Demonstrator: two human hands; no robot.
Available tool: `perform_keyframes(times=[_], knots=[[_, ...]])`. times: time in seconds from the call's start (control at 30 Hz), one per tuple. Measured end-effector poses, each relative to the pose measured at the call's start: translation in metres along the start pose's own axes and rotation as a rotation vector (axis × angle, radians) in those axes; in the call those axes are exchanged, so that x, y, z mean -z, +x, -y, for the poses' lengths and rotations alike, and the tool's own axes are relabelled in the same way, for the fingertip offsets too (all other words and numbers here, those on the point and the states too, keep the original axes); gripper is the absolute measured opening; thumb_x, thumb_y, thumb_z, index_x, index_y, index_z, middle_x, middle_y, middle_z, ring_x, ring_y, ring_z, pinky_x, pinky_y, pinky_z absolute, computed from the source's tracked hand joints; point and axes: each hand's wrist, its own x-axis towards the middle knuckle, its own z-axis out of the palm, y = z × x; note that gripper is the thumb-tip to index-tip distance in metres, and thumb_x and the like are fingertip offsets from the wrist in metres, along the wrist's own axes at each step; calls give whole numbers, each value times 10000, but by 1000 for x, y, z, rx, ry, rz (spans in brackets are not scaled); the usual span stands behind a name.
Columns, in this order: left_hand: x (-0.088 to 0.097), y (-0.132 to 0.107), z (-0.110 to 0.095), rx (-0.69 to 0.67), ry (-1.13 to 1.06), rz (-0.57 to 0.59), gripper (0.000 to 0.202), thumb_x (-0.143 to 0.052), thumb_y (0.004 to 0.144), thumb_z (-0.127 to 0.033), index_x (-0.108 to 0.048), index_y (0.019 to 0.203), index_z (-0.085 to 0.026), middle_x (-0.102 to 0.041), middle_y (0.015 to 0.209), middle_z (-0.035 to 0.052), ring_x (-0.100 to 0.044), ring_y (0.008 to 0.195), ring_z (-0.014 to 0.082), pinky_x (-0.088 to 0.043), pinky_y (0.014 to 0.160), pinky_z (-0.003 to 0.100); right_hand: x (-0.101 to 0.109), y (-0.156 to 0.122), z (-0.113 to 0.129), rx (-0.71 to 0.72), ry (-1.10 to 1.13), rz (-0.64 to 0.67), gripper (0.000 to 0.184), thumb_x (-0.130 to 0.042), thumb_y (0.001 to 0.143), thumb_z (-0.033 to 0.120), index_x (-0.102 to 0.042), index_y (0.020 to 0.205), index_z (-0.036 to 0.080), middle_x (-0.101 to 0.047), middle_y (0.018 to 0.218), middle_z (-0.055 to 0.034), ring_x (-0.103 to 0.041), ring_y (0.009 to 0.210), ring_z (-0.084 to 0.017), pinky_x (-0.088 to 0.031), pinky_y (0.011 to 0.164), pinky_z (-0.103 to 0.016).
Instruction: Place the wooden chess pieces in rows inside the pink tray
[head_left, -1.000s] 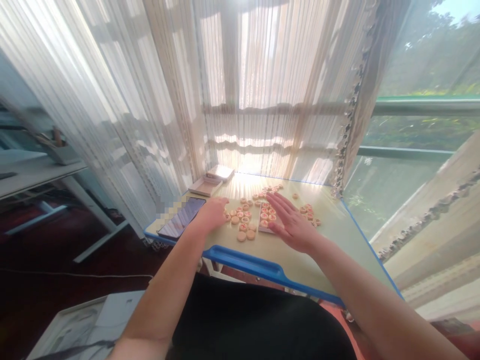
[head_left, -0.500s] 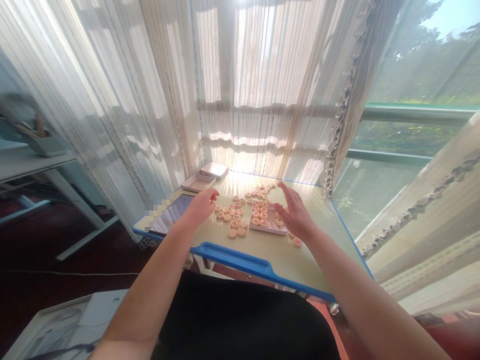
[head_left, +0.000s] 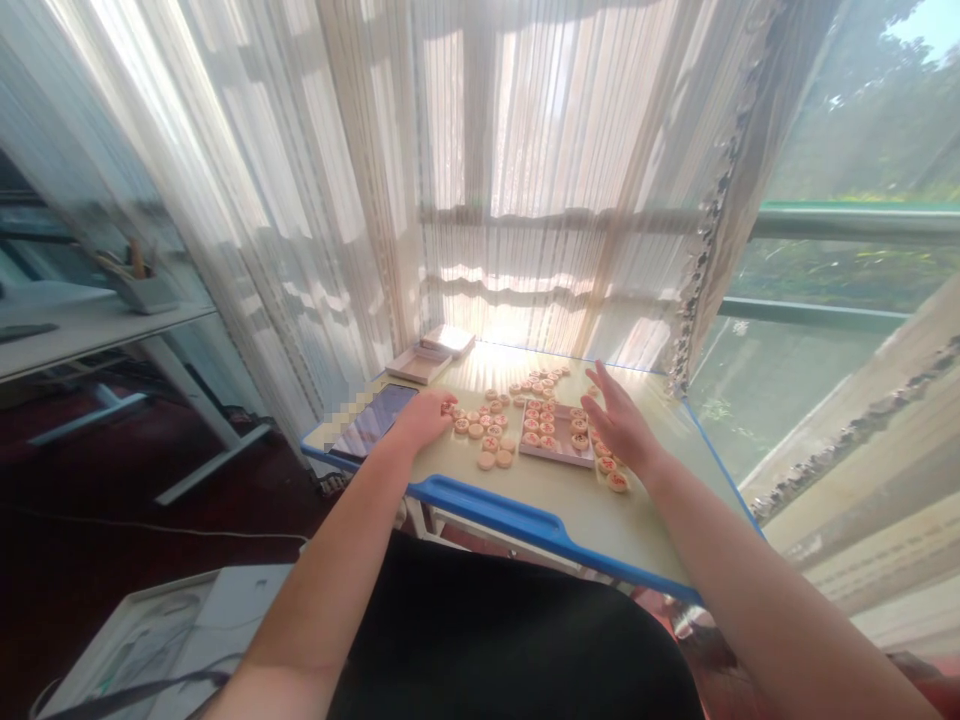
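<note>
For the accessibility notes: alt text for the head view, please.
The left hand and right hand reach over wooden xiangqi pieces around a small tray on a blue-edged table; a smartphone lies beside the left hand.

Head feed: my two bare hands over round xiangqi pieces on a small table.

I've got the left hand curled at the pieces' left edge, just beside a phone. The right hand is raised with fingers spread, just right of a shallow tray holding rows of pieces. Two flat boxes sit at the far edge, under sheer striped curtains; a blue rim runs along the near side.
</note>
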Motion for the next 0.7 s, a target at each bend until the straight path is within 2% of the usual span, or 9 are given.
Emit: perform_keyframes(times=[0.13,0.2,0.3,0.43,0.5,0.57,0.6,0.7], knots=[[-3,1,0,3,-51,-36,339,-502,794,-182,-612,1112,-146,-681,978,76,-632,895,185,-489,828,274,-5,-1,2,-32,-25,91,677,-351,929,508,-166,1515,223,-402,1479,-117,-255,1412,-274,-287,1113,-526],[-3,2,-1,-8,-34,-46,343,-506,803,-194,-609,1127,-145,-667,1022,87,-625,938,188,-485,855,278,-8,-2,1,-39,-57,109,664,-352,923,521,-218,1503,227,-373,1496,-119,-245,1414,-291,-309,1094,-547],[-1,3,-1,-41,22,6,297,-490,830,-210,-652,1074,-160,-650,1102,97,-602,1027,197,-457,933,293,-9,-3,0,-12,-73,88,631,-367,918,523,-274,1483,258,-387,1490,-103,-273,1403,-296,-337,1077,-554],[8,6,-7,14,88,34,262,-508,808,-200,-671,1007,-151,-675,1065,104,-615,987,217,-473,900,317,-6,-3,2,21,-32,31,579,-380,916,511,-359,1443,271,-452,1447,-87,-322,1379,-299,-345,1083,-532],[14,7,-19,14,96,-28,263,-493,808,-179,-665,1004,-143,-681,1049,116,-618,980,226,-474,889,331,-4,-3,4,20,-17,7,556,-384,916,500,-406,1414,254,-491,1409,-96,-348,1362,-303,-357,1075,-526],[19,9,-38,-45,-3,-97,278,-522,804,-204,-641,1046,-139,-684,1028,109,-635,922,214,-491,852,334,-4,-3,9,45,-17,-29,517,-406,912,468,-463,1366,228,-540,1349,-112,-404,1317,-302,-373,1061,-518],[20,10,-50,-101,-93,-91,301,-543,804,-229,-623,1082,-147,-687,1013,93,-640,894,199,-500,831,324,-4,-4,11,75,-21,-51,486,-425,907,444,-498,1330,216,-566,1311,-117,-440,1280,-300,-386,1049,-512],[17,17,-89,-221,-429,40,410,-636,762,-281,-560,1149,-169,-691,978,63,-646,820,161,-527,713,273,-2,-5,19,175,-42,-108,367,-482,881,364,-590,1200,217,-626,1194,-110,-521,1157,-286,-434,995,-487]])
